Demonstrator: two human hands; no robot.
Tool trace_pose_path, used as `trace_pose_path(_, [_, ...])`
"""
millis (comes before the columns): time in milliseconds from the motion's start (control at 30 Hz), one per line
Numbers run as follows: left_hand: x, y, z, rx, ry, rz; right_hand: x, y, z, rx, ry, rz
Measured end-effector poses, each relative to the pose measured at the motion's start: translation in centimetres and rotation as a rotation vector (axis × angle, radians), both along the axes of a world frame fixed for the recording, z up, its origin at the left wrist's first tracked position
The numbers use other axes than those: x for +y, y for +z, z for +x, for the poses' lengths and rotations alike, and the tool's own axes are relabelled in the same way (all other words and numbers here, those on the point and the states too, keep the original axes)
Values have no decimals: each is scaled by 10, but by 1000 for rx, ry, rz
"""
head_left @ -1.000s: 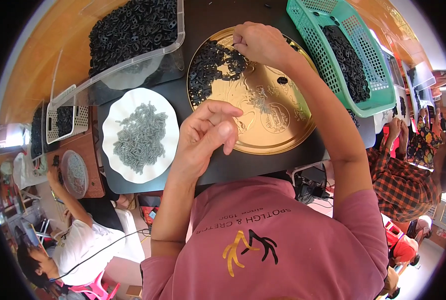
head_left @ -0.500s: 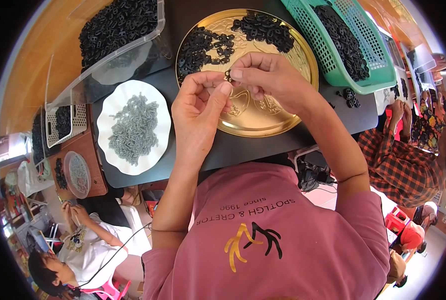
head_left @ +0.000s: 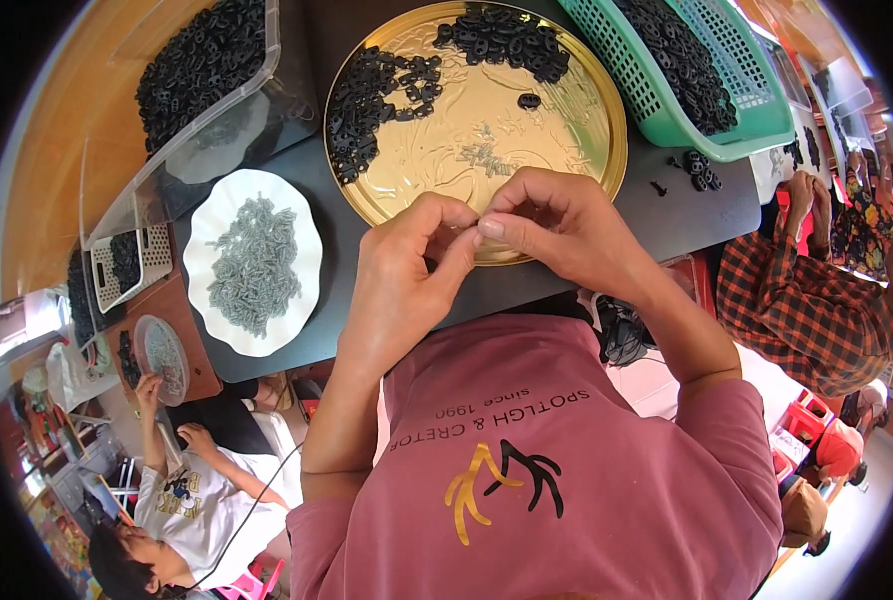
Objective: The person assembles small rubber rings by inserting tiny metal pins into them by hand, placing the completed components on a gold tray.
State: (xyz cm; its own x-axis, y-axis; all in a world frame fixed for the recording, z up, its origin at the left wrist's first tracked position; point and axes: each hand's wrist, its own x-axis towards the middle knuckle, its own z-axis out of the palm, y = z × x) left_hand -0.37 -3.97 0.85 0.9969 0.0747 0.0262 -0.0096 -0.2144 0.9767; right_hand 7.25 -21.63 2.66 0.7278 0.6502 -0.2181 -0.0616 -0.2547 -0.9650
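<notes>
My left hand point(head_left: 408, 265) and my right hand point(head_left: 564, 232) meet at the near rim of a round gold tray point(head_left: 606, 190). Thumbs and forefingers of both are pinched together, fingertips touching. Whatever lies between them is too small and covered to make out. Several short silvery pieces that look like springs point(head_left: 484, 155) are scattered on the tray just beyond my fingers. Farther off lies a single black oval piece point(head_left: 529, 101). Small black parts with holes form one heap point(head_left: 361, 120) at the tray's left and another heap point(head_left: 506, 40) at its far side.
Left of the tray stands a white wavy-edged plate point(head_left: 198, 265) of spring-like pieces. Behind it is a clear bin point(head_left: 274, 60) of black parts. A green basket point(head_left: 656, 125) of black parts stands right, with loose black pieces point(head_left: 701, 172) nearby. Other people sit at both sides.
Both hands have come nearer to me, from over the tray to its near rim. The small black part seen in my fingers no longer shows there. A single black piece now shows on the tray.
</notes>
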Motion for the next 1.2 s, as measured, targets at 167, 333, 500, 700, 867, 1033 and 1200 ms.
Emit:
trace_pose_path(167, [-4, 5, -1, 61, 10, -108, -4, -10, -7, -87, -38, 62])
trace_pose_path(333, [-4, 5, -2, 102, 35, -273, -5, -15, -11, -99, -81, 81])
trace_pose_path(500, [-5, 4, -4, 132, 56, -491, 1, -10, -15, -79, -105, 133])
trace_pose_path(700, [5, -5, -1, 103, 119, -497, 1, -16, 13, -408, -88, 66])
trace_pose_path(867, [10, -10, 4, 70, 211, -399, -4, -16, 64, -938, 43, -240])
trace_pose_path(1033, [12, -13, 5, 79, 217, -377, 4, -21, 81, -1077, 143, -304])
trace_pose_path(1200, [14, -16, 4, 66, 205, -411, 10, -24, 86, -1146, 196, -414])
